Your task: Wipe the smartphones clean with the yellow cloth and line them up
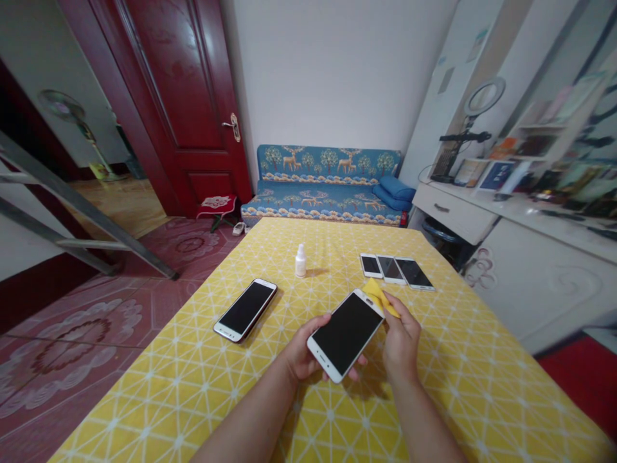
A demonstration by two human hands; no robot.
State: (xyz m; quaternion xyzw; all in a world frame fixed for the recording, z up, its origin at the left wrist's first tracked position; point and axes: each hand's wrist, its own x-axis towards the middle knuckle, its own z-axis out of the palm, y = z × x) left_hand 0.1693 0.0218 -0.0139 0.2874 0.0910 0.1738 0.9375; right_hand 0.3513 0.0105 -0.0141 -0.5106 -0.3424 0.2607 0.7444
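A white smartphone (346, 334) with a dark screen rests in my left hand (304, 350), whose thumb and fingers wrap round its edges. The phone is tilted, screen up, above the table. In my right hand (403, 333) is a yellow cloth (378, 297), pinched between thumb and fingers and touching the phone's far right corner. Left of my hands lies another white-framed smartphone (245, 310), screen up. A small white spray bottle (301, 262) stands upright beyond the held phone. Further right, a small phone (371, 265), a middle phone (391, 269) and a larger phone (414, 273) lie side by side.
A yellow patterned tablecloth (193, 399) covers the table. Behind it is a blue sofa (318, 193) with deer prints. On the right stands a white dresser (520, 270) crowded with items and a ring light (486, 96). At left are a metal ladder (87, 206) and a red door (183, 83).
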